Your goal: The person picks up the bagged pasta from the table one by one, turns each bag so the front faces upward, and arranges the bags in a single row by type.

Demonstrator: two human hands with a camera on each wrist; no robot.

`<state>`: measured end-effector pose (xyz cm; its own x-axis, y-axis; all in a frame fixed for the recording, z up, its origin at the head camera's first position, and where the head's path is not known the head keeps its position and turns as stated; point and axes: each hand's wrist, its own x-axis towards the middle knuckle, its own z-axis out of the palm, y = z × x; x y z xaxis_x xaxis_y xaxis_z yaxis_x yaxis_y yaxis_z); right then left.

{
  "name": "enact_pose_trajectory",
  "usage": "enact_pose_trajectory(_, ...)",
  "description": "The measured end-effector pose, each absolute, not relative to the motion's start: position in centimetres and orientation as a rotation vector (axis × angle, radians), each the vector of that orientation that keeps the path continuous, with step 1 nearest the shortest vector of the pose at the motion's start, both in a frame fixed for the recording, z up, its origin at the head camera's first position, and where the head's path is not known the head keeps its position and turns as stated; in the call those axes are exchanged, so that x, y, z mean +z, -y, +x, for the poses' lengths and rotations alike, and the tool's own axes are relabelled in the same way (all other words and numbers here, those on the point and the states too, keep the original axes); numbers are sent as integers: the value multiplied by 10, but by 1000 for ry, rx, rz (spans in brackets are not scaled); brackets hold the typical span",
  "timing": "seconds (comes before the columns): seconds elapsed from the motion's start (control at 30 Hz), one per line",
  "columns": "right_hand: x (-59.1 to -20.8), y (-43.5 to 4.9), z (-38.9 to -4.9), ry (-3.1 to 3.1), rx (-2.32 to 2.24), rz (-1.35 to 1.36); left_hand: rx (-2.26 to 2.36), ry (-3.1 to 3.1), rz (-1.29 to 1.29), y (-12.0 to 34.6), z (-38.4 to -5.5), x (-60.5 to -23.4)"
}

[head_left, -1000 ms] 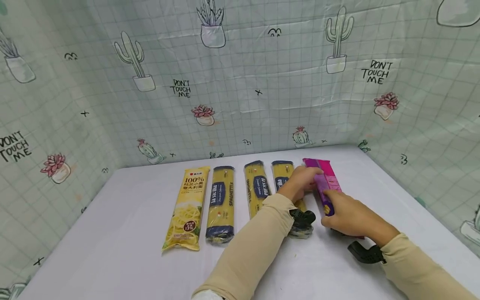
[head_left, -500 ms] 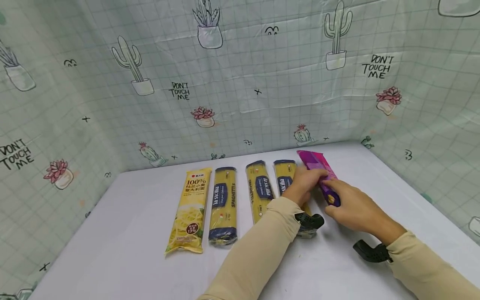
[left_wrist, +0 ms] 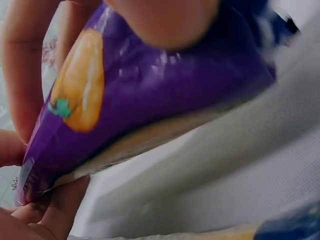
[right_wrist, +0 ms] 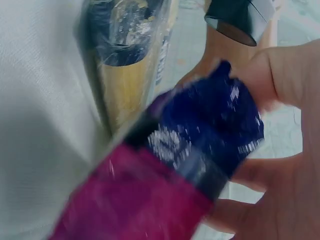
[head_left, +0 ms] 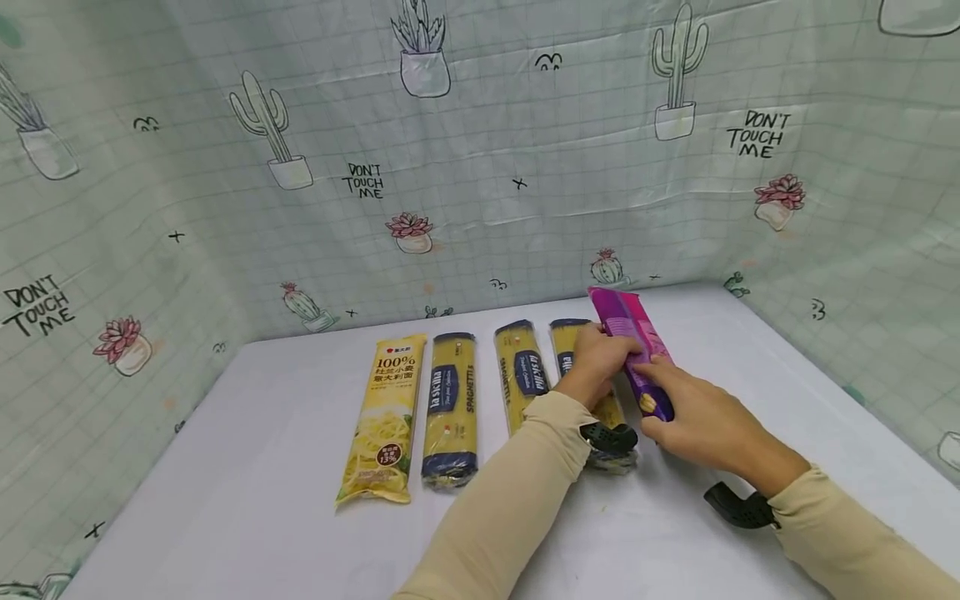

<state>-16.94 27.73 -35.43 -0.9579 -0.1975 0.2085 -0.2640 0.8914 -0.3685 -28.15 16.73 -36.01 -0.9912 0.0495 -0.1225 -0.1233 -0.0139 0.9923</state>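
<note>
A purple-and-pink plastic packet (head_left: pixel 621 312) is held at the right of the table by both hands. My left hand (head_left: pixel 602 360) grips its left side near the middle. Around its near end, my right hand (head_left: pixel 701 417) has thumb and fingers on either side. In the left wrist view the purple packet (left_wrist: pixel 175 90) slants above the white cloth, with a shadow beneath it. The right wrist view shows its blue near end and pink side (right_wrist: pixel 140 195), blurred. Just left of it lies a spaghetti pack (head_left: pixel 570 333), partly hidden by my left hand and wrist.
Further left on the white table (head_left: pixel 247 467) lie a second spaghetti pack (head_left: pixel 519 367), a third spaghetti pack (head_left: pixel 450 417) and a yellow noodle packet (head_left: pixel 382 417), roughly side by side. A patterned cloth (head_left: pixel 480 167) hangs behind the table and along its sides.
The purple-and-pink packet has shifted left and away from me, its far end now further back and beside the nearest spaghetti pack. Both hands keep hold of it. The other packs stay put.
</note>
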Motion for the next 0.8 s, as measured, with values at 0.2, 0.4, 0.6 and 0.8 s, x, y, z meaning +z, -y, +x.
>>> enact_pose_trajectory(0.2,-354,-270,-168,2896,476,357,2209,-2112,-93,-160,-285,-357)
enact_pose_trajectory(0.4,-354,-267,-168,2885,441,314,2234,-2070,-90,-156,-286,-354)
enact_pose_trajectory(0.6,-356,-266,-168,2835,596,325,2194,-2058,-80,-156,-286,-354)
enact_pose_trajectory(0.8,-357,-268,-168,2672,756,391,2263,-1991,-13,-157,-285,-355)
